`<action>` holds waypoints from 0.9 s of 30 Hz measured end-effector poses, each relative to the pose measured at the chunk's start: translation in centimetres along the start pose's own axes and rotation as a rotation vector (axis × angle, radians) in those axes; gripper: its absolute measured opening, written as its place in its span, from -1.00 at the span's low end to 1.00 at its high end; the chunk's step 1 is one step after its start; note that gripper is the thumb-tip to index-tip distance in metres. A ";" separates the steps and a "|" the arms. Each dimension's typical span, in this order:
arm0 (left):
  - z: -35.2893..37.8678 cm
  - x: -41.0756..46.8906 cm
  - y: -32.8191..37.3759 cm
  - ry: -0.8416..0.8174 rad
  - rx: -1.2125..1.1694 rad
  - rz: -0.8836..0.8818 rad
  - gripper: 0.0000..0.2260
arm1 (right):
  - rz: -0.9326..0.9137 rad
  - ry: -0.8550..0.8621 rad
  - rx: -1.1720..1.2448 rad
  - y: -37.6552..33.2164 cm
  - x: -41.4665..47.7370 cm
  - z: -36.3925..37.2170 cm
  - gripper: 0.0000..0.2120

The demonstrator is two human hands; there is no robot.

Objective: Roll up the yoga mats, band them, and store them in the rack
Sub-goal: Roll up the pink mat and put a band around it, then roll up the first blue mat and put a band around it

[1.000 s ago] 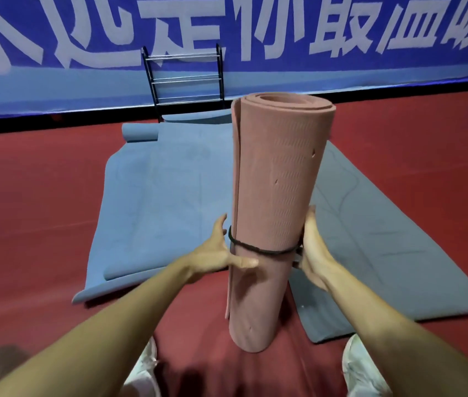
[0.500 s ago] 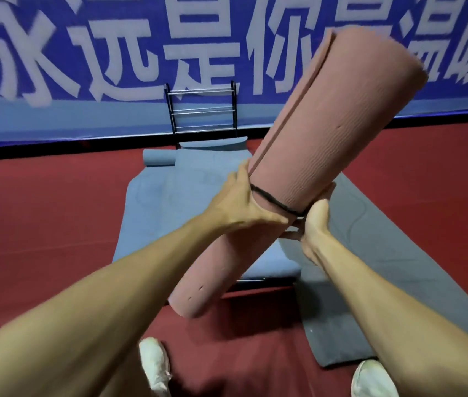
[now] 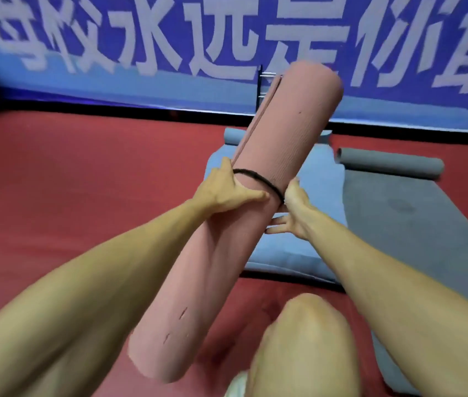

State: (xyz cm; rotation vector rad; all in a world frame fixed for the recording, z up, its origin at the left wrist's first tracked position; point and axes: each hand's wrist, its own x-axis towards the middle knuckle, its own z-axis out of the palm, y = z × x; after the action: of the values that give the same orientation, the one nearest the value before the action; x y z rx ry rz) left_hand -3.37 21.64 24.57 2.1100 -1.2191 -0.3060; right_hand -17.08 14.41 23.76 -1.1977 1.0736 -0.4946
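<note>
Left hand (image 3: 227,190) grips the rolled pink mat (image 3: 198,282) from the side, thumb laid across it just under the black band (image 3: 255,179). The right hand (image 3: 293,207) props the roll from beneath on fairly straight fingers, thumb up beside the band. The roll is held off the floor, tilted away from the body, above a bent knee (image 3: 307,339). Banding looks finished for this mat, so I judge the step in hand to be carrying it to the rack (image 3: 265,78). That calls for standing up, keeping the loose edge from springing, and getting past the blue mat (image 3: 321,179) and grey mat (image 3: 399,219), both mostly flat on the red floor (image 3: 83,181) with only their far ends curled. The rack, by the banner (image 3: 141,53), is nearly all hidden behind the roll's top, so its free slots cannot be read. Motion blur softens everything, and the band's far side is out of sight.
</note>
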 end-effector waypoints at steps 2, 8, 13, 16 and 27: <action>0.7 0.0 -5.4 -0.017 0.005 -0.165 -0.08 | 0.070 -0.085 -0.122 2.5 1.9 3.5 -0.46; 3.0 -4.2 -20.6 -0.113 0.148 -0.557 -0.08 | 0.082 -0.280 -0.689 11.0 6.0 11.7 -0.41; 5.1 -9.5 -30.1 -0.216 0.217 -0.759 -0.07 | 0.075 -0.446 -1.023 17.2 7.9 15.8 -0.46; 6.3 -11.7 -33.7 -0.226 0.247 -0.847 -0.03 | 0.070 -0.544 -1.085 20.3 8.4 17.3 -0.55; 8.3 -11.5 -35.0 -0.158 -0.007 -1.071 -0.17 | -0.007 -0.641 -1.224 21.3 9.3 15.2 -0.65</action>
State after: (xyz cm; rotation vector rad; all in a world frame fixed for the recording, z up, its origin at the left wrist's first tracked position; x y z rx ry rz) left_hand 10.00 39.39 -5.96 2.5830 -0.0363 -0.9371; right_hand -4.28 21.81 0.34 -2.2016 0.7539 0.6573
